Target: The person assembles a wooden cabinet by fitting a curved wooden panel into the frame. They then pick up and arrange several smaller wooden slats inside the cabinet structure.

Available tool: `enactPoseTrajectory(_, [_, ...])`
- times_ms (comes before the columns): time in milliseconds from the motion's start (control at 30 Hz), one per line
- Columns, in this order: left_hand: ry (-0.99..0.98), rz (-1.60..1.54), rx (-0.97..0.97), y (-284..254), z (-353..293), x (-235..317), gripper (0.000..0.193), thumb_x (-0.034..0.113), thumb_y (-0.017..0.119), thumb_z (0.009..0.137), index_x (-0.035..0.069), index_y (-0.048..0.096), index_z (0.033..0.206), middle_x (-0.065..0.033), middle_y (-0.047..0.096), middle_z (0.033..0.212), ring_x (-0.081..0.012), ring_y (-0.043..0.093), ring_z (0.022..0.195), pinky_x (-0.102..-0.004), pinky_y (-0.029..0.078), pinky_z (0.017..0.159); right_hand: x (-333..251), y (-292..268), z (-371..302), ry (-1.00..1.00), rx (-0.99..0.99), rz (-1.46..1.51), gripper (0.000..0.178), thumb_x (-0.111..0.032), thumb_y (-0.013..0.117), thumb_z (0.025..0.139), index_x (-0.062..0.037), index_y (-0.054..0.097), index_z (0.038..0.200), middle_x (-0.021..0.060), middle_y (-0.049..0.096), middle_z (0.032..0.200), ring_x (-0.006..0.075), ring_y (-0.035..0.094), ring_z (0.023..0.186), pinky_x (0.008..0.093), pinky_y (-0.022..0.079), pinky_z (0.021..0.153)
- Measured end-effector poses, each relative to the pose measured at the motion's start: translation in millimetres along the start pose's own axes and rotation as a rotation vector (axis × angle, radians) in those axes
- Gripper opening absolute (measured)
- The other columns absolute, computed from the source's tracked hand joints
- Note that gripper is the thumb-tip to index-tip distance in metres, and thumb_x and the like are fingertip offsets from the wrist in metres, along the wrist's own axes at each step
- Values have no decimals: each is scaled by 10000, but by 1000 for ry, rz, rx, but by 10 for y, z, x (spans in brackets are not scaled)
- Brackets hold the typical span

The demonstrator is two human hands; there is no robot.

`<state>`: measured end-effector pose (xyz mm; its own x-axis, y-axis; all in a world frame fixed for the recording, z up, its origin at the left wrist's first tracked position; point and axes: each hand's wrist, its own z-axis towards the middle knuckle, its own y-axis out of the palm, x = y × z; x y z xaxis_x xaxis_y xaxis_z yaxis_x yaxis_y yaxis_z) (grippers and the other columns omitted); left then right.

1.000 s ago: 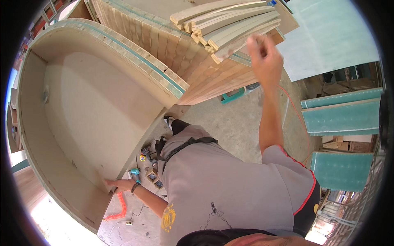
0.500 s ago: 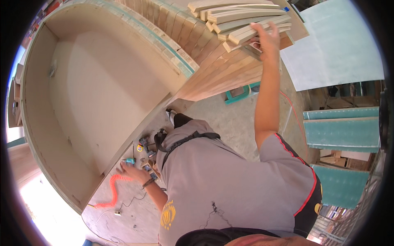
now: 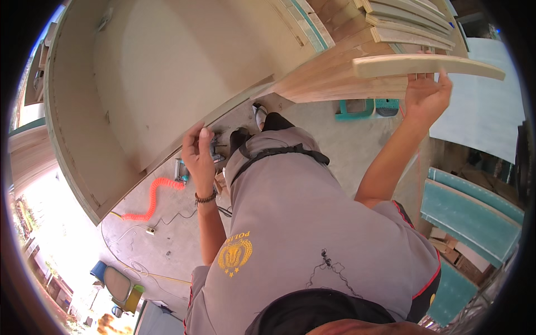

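A curved wooden strip [image 3: 427, 66] is gripped by my right hand [image 3: 427, 95], its fingers wrapped round the middle and its length lying roughly level. It is held just on the near side of a stack of similar curved strips [image 3: 416, 25]. My left hand [image 3: 198, 153] is raised by the near edge of a large curved wooden cabinet shell [image 3: 184, 72]. Its fingers are loosely bent, thumb apart, with nothing seen in them. Whether the fingertips touch that edge I cannot tell.
Beneath the stack is a slatted wooden piece [image 3: 340, 70]. An orange coiled air hose [image 3: 152, 198] runs along the floor to an air tool [image 3: 181, 170] under my left hand. Green stools [image 3: 354, 110] stand beyond, a white sheet [image 3: 474, 120] and green panels [image 3: 469, 212] to the right.
My right hand has lifted one curved strip off the stack and moved it right and nearer. My left hand has risen toward the cabinet edge. The view has shifted.
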<state>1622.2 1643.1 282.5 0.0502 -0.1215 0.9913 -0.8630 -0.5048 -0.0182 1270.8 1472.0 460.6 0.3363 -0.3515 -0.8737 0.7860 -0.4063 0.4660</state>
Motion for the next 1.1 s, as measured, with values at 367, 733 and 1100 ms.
enactPoseTrajectory(367, [-70,16,-482,507,-3,260,620,413,538,956,44,361,1421,-175,564,1264,-200,552,1099,-312,471,868,577,39,-831,224,23,192,309,-400,484,954,-95,484,902,63,484,751,191,515,675,387,478,701])
enactPoseTrajectory(733, [-609,-231,-281,-647,-96,-1017,334,388,668,885,76,600,981,-5,594,761,-73,476,560,-222,373,508,1470,-244,-1682,579,-369,-249,489,-364,510,977,-48,429,1342,44,526,1090,157,524,996,323,444,857])
enactPoseTrajectory(1100, [-540,-509,367,-1175,-83,-1480,361,212,652,911,33,498,1185,-83,589,1191,-227,569,1110,-356,488,924,2817,-565,-1367,966,-227,-211,427,-245,582,951,-26,344,1230,142,540,1094,246,626,947,349,582,738])
